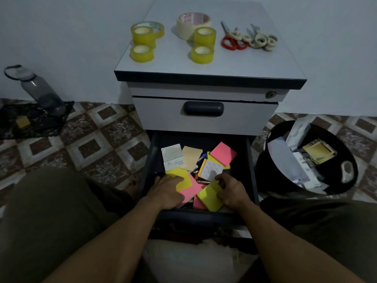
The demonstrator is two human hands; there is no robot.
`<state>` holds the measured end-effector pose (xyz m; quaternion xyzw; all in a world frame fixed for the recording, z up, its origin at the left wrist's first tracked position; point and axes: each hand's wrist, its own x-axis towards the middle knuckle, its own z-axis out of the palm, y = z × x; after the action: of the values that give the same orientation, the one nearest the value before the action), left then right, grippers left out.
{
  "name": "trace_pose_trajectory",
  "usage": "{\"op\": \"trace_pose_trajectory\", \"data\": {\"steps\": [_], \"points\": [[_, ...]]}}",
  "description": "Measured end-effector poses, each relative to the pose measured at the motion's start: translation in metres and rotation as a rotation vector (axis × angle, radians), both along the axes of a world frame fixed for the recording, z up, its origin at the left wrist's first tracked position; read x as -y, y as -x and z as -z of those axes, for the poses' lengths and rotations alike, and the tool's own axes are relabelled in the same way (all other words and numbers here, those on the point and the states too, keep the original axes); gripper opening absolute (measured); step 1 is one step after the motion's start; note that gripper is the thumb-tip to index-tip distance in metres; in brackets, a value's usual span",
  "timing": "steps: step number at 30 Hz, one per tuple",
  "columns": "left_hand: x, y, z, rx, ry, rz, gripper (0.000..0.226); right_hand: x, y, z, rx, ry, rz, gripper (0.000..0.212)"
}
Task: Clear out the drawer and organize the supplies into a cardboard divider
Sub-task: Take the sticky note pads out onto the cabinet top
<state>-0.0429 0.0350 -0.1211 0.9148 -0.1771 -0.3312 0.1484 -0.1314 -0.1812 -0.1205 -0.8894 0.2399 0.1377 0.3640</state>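
My left hand (169, 190) lies flat, fingers straight, on a yellow note pad (183, 179) and a pink pad (188, 194) at the front left corner of the open drawer (152, 160). My right hand (230, 189) curls round a yellow sticky pad (209, 196) at the drawer's front edge. Tape rolls (142, 34) and scissors (232, 42) sit on the cabinet top (234, 67).

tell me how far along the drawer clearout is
Early to midway. Done: tape rolls and scissors lie on the cabinet top. In hand: the left hand presses a flat yellow pad and the right hand grips a tilted yellow pad inside the open drawer. Left: the pink pad and paper slips lie in it, and no cardboard divider is in view.
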Motion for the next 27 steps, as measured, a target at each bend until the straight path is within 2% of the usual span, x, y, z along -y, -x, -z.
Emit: {"op": "trace_pose_trajectory", "data": {"steps": [4,8,14,20,23,25,27], "points": [[0.002,-0.006,-0.003,0.127,0.206,-0.131,0.051,0.005,-0.003,0.003,0.04,-0.077,0.055,0.048],[0.003,-0.015,-0.004,0.244,0.283,-0.159,0.056,0.009,-0.006,0.005,0.108,-0.138,0.162,0.041],[0.008,-0.03,0.008,0.089,0.195,-0.16,0.088,0.014,-0.017,0.003,0.219,-0.298,0.333,0.03],[0.008,-0.023,0.011,0.01,0.145,-0.056,0.087,0.017,-0.022,0.021,0.277,-0.355,0.45,0.027],[0.004,-0.022,0.013,0.046,0.188,-0.023,0.078,0.014,-0.029,0.014,0.328,-0.408,0.531,0.029],[0.003,-0.023,0.015,0.096,0.288,-0.061,0.058,0.012,-0.036,0.009,0.333,-0.429,0.539,0.029],[0.005,-0.023,0.017,0.149,0.382,-0.154,0.037,0.01,-0.037,0.009,0.259,-0.318,0.459,0.028]]}}
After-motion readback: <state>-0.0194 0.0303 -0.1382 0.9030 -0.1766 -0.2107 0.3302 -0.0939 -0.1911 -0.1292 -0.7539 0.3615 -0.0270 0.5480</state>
